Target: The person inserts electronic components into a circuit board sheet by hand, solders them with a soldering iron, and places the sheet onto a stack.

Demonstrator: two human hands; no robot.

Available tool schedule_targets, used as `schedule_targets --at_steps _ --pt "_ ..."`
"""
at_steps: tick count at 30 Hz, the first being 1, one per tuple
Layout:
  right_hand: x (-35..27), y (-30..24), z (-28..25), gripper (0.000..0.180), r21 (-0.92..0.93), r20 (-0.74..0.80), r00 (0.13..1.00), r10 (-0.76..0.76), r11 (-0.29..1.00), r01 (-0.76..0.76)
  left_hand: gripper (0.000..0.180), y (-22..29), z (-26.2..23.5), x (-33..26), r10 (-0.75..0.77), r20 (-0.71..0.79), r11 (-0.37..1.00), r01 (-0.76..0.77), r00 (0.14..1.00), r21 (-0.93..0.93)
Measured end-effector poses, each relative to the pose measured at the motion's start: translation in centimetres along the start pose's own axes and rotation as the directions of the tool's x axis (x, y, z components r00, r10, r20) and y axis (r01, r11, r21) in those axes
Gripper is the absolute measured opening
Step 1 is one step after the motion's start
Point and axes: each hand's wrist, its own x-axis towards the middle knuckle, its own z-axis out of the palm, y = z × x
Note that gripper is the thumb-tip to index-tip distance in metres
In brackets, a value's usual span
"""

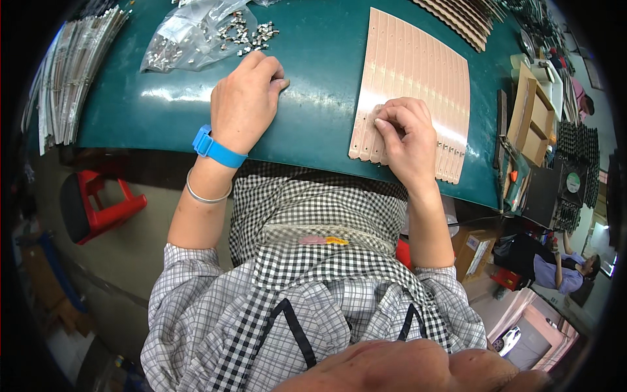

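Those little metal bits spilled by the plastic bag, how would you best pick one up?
Probably from above, pinching one of the metal bits across its short sides with thumb and forefinger. They lie loose and flat on the green table beside the bag, so nothing blocks a downward reach. The left hand rests nearest them; the right hand is pressed on the pink strips.

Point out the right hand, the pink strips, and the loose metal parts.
right hand (406, 137): head view, on the knuckles.
pink strips (418, 72): head view, middle of the fanned row.
loose metal parts (251, 34): head view, centre of the pile.
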Motion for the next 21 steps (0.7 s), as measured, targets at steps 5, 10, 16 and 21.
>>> schedule_targets --at_steps 5,10,16,21 --pt "0.0 0.1 0.6 0.012 -0.06 -0.017 0.999 -0.042 0.997 0.041 0.011 -0.1 0.0 0.0 0.01 -0.052 1.0 -0.011 0.999 -0.023" --pt "0.1 0.0 0.4 0.012 -0.135 0.009 0.997 -0.077 0.988 0.077 0.01 -0.1 -0.1 -0.1 0.033 -0.077 0.993 -0.042 0.996 -0.112" --pt "0.7 -0.4 0.8 0.01 -0.215 0.008 0.984 -0.176 0.961 0.174 0.009 1.3 -0.5 -0.3 -0.01 -0.116 0.933 -0.033 0.993 -0.358" --pt "0.7 -0.4 0.7 0.01 -0.23 0.02 0.986 -0.163 0.959 0.163 0.013 2.7 -1.0 -1.3 -0.107 0.079 0.779 0.133 0.991 -0.613"
